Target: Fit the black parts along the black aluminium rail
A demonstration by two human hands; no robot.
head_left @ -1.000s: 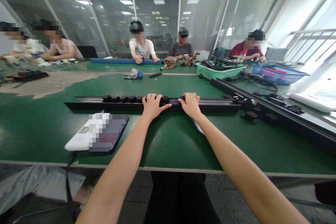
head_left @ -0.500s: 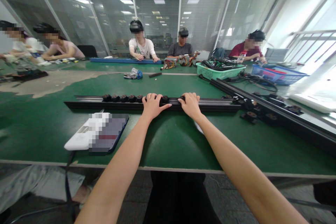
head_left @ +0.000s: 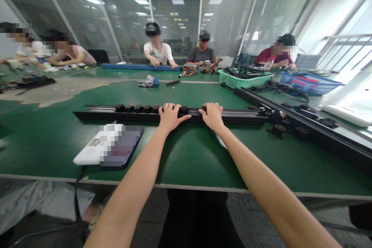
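A long black rail [head_left: 133,117] lies crosswise on the table in front of me. Several small black blocks [head_left: 138,108] sit in a row along its channel, left of my hands. My left hand [head_left: 171,116] rests over the rail near its middle, fingers curled over the far side and thumb stretched along the near side. Some blocks beneath these fingers are hidden; one block [head_left: 184,109] shows just right of them. Further right, my right hand [head_left: 212,115] has its thumb and fingers closed around another small black block [head_left: 204,108] on the rail.
More black rails [head_left: 296,118] and loose blocks [head_left: 277,130] lie at the right. A phone [head_left: 132,149] and white device [head_left: 87,155] lie front left. Green [head_left: 232,80] and blue baskets [head_left: 325,87] stand at the back right. Several people sit across the table.
The whole view has shifted slightly to the right. Both hands keep the same place on the rail, and the blocks show no visible movement.
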